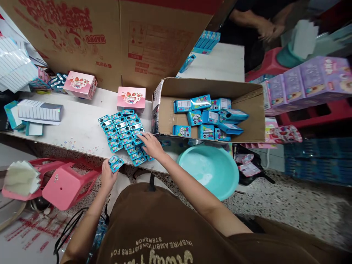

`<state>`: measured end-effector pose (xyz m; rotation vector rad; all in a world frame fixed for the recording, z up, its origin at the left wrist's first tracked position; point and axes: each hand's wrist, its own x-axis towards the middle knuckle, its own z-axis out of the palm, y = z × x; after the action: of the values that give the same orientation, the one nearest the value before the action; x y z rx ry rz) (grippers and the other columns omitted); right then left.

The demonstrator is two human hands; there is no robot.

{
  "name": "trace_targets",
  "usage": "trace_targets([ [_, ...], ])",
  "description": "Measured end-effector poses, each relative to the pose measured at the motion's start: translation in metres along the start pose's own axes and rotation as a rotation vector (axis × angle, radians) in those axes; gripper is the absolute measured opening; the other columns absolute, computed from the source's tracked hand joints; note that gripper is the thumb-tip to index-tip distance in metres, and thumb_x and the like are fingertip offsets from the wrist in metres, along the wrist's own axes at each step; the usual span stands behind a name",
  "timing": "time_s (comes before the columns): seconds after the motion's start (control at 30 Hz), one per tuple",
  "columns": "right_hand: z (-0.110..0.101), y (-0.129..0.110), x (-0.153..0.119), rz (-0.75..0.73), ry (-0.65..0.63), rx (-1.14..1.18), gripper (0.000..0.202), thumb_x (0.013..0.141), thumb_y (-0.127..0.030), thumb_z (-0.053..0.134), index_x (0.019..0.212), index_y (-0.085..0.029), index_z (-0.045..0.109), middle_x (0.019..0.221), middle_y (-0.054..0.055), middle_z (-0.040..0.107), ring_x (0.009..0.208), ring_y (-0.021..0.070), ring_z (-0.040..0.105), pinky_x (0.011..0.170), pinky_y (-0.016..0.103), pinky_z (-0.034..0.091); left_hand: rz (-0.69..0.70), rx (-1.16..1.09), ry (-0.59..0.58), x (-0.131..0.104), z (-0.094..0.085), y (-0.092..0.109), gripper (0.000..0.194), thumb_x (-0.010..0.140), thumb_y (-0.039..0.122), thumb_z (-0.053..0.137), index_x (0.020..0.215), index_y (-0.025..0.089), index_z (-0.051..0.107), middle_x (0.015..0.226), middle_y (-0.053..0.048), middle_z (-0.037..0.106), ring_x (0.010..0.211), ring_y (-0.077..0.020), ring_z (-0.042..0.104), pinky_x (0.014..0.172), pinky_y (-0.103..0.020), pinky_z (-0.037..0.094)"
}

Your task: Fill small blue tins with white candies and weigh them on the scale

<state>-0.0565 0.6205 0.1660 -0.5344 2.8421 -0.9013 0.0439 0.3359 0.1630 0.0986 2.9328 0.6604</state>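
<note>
My left hand (108, 176) is closed on a pair of small blue packs (116, 163), held just off the table's front edge. On the table beside them lie several more small blue packs (121, 134), laid flat in slanting rows with dark round spots on their tops. My right hand (151, 146) reaches over the right side of these rows, its fingers apart and touching the packs. Behind the rows stands a pink strawberry-print box (131, 98). To the right, an open cardboard carton (167, 88) holds several blue boxes (206, 131) lying loosely.
A turquoise basin (233, 172) stands below the carton. Tall cardboard (110, 40) walls off the table's back. Another pink box (80, 85) and a partitioned tray (41, 111) sit left. Pink stools (66, 187) stand lower left. A person's hands (266, 31) show at the upper right.
</note>
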Motion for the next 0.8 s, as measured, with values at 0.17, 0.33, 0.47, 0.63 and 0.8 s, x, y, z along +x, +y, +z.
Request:
trace_targets([
  [0.17, 0.003, -0.002, 0.009, 0.039, 0.022, -0.063, 0.052, 0.078, -0.008, 0.053, 0.128, -0.019, 0.050, 0.128, 0.012, 0.052, 0.117, 0.0279, 0.043, 0.098, 0.043, 0.041, 0.079, -0.059, -0.023, 0.029, 0.039, -0.014, 0.069, 0.078, 0.030, 0.058, 0.135, 0.011, 0.025, 0.126, -0.020, 0.040, 0.124, -0.0314, 0.039, 0.103, -0.048, 0.037],
  [0.33, 0.000, -0.003, 0.006, 0.073, -0.009, -0.100, 0.045, 0.077, -0.007, 0.053, 0.120, -0.018, 0.055, 0.119, 0.010, 0.058, 0.111, 0.0265, 0.048, 0.094, 0.040, 0.045, 0.049, -0.060, -0.021, 0.033, 0.063, -0.015, 0.072, 0.079, 0.024, 0.055, 0.141, 0.013, 0.022, 0.133, -0.021, 0.033, 0.129, -0.0324, 0.036, 0.101, -0.047, 0.041],
  [0.47, -0.005, -0.005, -0.018, 0.076, 0.038, -0.049, 0.044, 0.078, -0.008, 0.054, 0.120, -0.020, 0.055, 0.120, 0.010, 0.058, 0.112, 0.0252, 0.048, 0.092, 0.039, 0.047, -0.042, -0.028, 0.054, 0.031, 0.069, -0.012, 0.069, 0.079, 0.026, 0.057, 0.141, 0.015, 0.028, 0.136, -0.020, 0.030, 0.130, -0.0345, 0.035, 0.101, -0.046, 0.041],
  [0.63, -0.007, -0.023, -0.062, 0.003, 0.168, 0.069, 0.039, 0.082, -0.015, 0.053, 0.121, -0.019, 0.054, 0.115, 0.010, 0.060, 0.110, 0.0237, 0.051, 0.095, 0.040, 0.045, -0.188, -0.027, 0.198, 0.036, 0.067, -0.013, 0.083, 0.072, 0.035, 0.067, 0.141, 0.011, 0.026, 0.136, -0.021, 0.030, 0.130, -0.0347, 0.036, 0.103, -0.045, 0.039],
  [0.8, 0.013, -0.054, -0.079, -0.207, 0.053, 0.202, 0.036, 0.084, -0.020, 0.053, 0.121, -0.017, 0.053, 0.114, 0.010, 0.062, 0.108, 0.0209, 0.053, 0.096, 0.036, 0.044, -0.131, -0.040, 0.122, 0.045, 0.063, -0.018, 0.092, 0.075, 0.040, 0.064, 0.146, 0.011, 0.014, 0.144, -0.022, 0.027, 0.134, -0.0340, 0.032, 0.105, -0.043, 0.036],
])
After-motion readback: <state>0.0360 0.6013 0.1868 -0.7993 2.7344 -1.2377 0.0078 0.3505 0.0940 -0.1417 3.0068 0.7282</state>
